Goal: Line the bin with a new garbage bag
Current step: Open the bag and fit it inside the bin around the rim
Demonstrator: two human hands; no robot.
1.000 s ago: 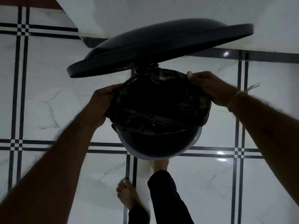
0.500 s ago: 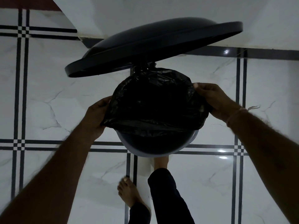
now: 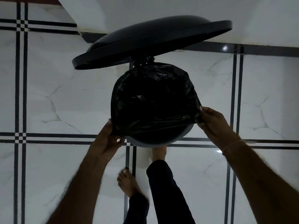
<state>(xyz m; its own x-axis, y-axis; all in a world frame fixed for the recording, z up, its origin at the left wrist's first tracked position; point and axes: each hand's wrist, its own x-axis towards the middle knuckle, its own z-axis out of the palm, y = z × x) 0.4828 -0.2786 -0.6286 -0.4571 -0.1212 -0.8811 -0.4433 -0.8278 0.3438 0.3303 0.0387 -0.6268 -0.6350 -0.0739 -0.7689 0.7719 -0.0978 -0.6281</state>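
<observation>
A round dark pedal bin (image 3: 155, 143) stands on the tiled floor with its lid (image 3: 152, 41) tilted up at the far side. A black garbage bag (image 3: 153, 101) is spread over the bin's mouth and wraps its far and side rim; the near rim still shows bare grey below the bag's edge. My left hand (image 3: 106, 139) pinches the bag's near-left edge. My right hand (image 3: 213, 122) grips the bag's near-right edge beside the rim. The inside of the bin is too dark to see.
My right foot (image 3: 159, 152) rests at the bin's base, apparently on the pedal, and my left foot (image 3: 127, 183) stands on the floor behind it. A white wall (image 3: 194, 8) runs along the far side. White tiles with dark stripes surround the bin.
Both hands have slid along the rim from the far sides toward me, drawing the bag's edge down over the sides of the bin. The lid has stayed up.
</observation>
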